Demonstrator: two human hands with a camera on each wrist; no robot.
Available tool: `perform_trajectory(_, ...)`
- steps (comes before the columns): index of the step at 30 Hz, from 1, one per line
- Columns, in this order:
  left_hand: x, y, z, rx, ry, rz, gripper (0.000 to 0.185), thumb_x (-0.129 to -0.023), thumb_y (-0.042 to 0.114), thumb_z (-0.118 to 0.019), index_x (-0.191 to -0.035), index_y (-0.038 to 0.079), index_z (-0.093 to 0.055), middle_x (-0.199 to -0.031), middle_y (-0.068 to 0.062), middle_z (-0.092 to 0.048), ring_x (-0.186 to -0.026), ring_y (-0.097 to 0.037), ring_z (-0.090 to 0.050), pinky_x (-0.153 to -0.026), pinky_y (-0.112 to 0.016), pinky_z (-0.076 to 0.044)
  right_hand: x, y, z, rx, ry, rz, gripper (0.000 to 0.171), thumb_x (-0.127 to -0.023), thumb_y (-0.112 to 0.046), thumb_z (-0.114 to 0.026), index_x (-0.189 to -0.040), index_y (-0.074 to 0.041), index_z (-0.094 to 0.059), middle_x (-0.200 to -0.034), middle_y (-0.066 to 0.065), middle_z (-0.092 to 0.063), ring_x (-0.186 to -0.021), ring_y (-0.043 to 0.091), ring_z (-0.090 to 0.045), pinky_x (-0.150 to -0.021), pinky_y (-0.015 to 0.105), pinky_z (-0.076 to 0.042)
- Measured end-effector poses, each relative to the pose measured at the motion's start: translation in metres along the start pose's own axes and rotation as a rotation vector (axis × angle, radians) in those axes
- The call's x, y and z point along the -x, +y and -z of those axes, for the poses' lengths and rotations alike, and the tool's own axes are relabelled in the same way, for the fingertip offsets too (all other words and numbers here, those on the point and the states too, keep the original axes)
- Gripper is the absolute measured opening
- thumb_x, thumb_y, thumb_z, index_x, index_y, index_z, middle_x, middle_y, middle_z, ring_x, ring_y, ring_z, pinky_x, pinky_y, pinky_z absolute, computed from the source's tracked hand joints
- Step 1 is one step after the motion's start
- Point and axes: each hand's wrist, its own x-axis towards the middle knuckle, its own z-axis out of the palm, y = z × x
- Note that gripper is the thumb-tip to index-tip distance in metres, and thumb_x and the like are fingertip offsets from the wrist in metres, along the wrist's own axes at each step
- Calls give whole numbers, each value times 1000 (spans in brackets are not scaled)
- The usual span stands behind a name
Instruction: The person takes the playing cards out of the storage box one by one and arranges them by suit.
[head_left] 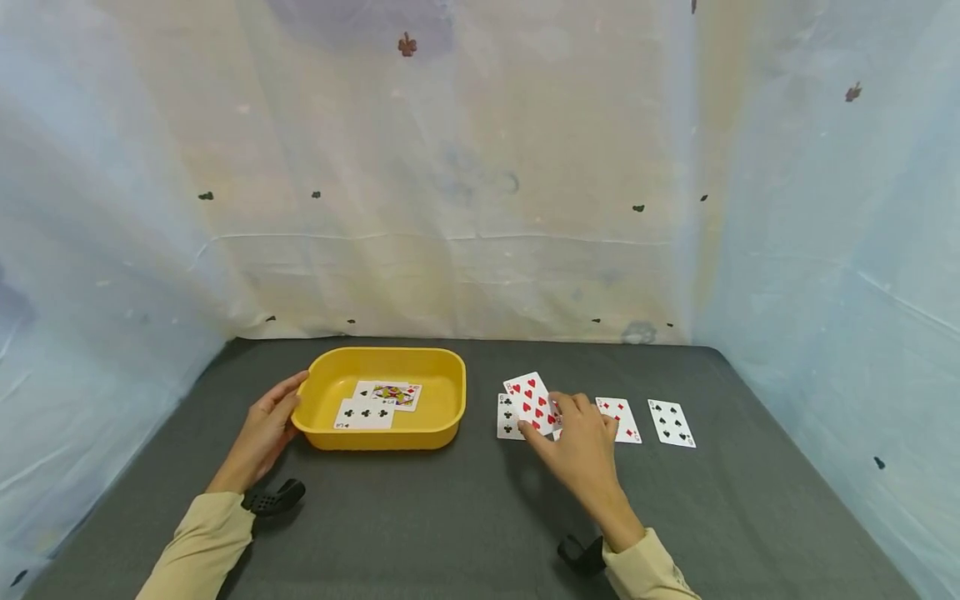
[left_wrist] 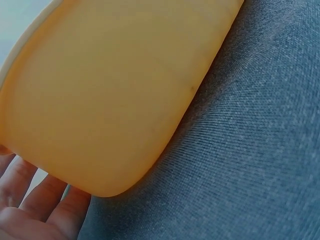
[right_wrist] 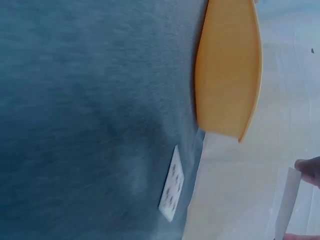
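Note:
My left hand [head_left: 264, 433] holds the left end of a yellow plastic tray [head_left: 378, 442], and its fingers [left_wrist: 37, 200] lie along the tray's end wall in the left wrist view. Inside the tray are a club card [head_left: 364, 414], a face card [head_left: 396, 395] and one partly covered card. Over the right part of the table, my right hand [head_left: 581, 446] pinches a hearts playing card [head_left: 531, 396] by its edges, thumb on one side and fingers on the other. This card is tilted and raised, seen nearly edge-on in the right wrist view. Below it lies a clubs card [head_left: 506, 417].
Right of the right hand lie a diamonds card [head_left: 621, 421] and a spades card [head_left: 672, 423], face up. Another card is mostly hidden under that hand. Dark grey cloth [head_left: 420, 525] covers the table. Pale patterned sheets [head_left: 480, 167] hang behind and at both sides.

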Motion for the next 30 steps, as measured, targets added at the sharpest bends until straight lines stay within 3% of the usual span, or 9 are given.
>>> perform_trajectory(9, 2, 2, 1, -29, 0, -11, 56, -106, 33, -38, -156, 12, -22, -157, -18, -18, -127, -19, -39, -83, -18, -48, 24, 16, 15, 48, -68, -124, 58, -73, -43, -80, -114, -4, -67, -98, 11, -63, -91, 28, -59, -72, 50, -33)
perform_trajectory(20, 2, 2, -1, -26, 1, 1, 56, -106, 33, -38, -156, 13, -22, -158, -17, -18, -132, -24, -35, -83, -17, -48, 40, 20, 26, 182, -180, -224, 63, -75, -49, -76, -115, -3, -64, -99, 16, -67, -80, 35, -64, -64, 51, -37)
perform_trajectory(30, 3, 0, 1, -19, -26, -46, 58, -105, 34, -40, -155, 11, -22, -157, -19, -17, -126, -13, -40, -84, -19, -48, 52, 31, 27, 237, -318, -277, 62, -73, -50, -77, -105, 0, -60, -82, 10, -59, -70, 28, -58, -63, 50, -35)
